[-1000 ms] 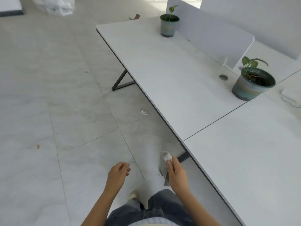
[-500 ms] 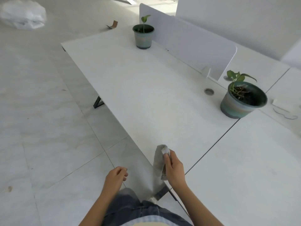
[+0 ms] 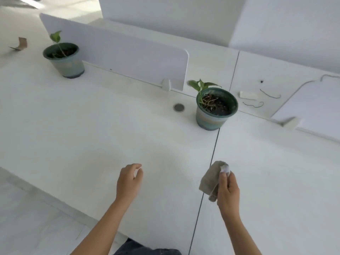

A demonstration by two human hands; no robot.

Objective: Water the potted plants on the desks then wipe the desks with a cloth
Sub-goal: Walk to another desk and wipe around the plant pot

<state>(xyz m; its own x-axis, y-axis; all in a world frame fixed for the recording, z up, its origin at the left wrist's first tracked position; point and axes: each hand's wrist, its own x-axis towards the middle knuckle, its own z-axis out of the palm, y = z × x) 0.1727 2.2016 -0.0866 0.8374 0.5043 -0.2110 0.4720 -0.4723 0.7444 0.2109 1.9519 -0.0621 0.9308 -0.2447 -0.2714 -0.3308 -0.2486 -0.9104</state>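
Broadly, two white desks meet edge to edge: the left desk (image 3: 88,137) fills most of the view, and the right desk (image 3: 279,166) joins it along a thin dark seam (image 3: 212,159). A white divider panel (image 3: 119,57) stands upright along the back of the left desk. Two green potted plants sit on the left desk. The far pot (image 3: 66,62) is just in front of the panel near its left end, and the near pot (image 3: 211,116) is beside the seam, just past the panel's right end.

Both hands are above the front of the desks. The left hand (image 3: 128,182) is over the left desk, its fingers (image 3: 137,167) loosely curled and holding nothing. The right hand (image 3: 228,191) is just right of the seam, its fingers (image 3: 223,179) curled round a grey cloth (image 3: 209,179). The cloth hangs left of the palm, with a small white wad (image 3: 225,169) showing at its top. I cannot tell whether the cloth touches the desk. A round grey grommet (image 3: 178,107) is set in the left desk just left of the near pot.
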